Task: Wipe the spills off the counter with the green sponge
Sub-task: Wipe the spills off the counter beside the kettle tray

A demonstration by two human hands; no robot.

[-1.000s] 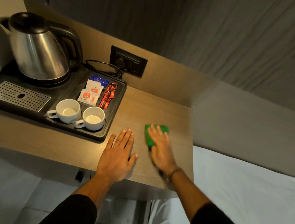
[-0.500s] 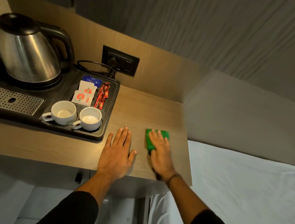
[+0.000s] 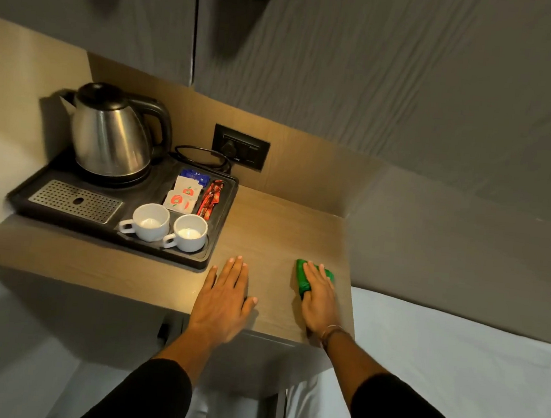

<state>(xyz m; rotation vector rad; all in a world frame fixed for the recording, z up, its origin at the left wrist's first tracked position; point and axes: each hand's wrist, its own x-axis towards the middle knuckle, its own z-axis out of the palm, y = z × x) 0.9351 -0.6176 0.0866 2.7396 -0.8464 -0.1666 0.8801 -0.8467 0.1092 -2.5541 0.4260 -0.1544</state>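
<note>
The green sponge (image 3: 302, 276) lies on the wooden counter (image 3: 275, 229) near its right edge. My right hand (image 3: 319, 299) presses down on it, fingers over its top, so only the sponge's left side and far corner show. My left hand (image 3: 224, 299) rests flat on the counter with fingers spread, a hand's width left of the sponge and just in front of the tray. I cannot make out any spill on the wood.
A black tray (image 3: 221, 237) fills the counter's left part, holding a steel kettle (image 3: 112, 134), two white cups (image 3: 169, 229), sachets (image 3: 185, 192) and a metal drip grate (image 3: 75, 201). A wall socket (image 3: 241, 147) with a cord sits behind. A white bed (image 3: 454, 358) lies to the right.
My right hand has slid the sponge a little to the right, toward the counter's right edge. My left hand stays flat in place. The camera has tilted, so the scene sits lower in view.
</note>
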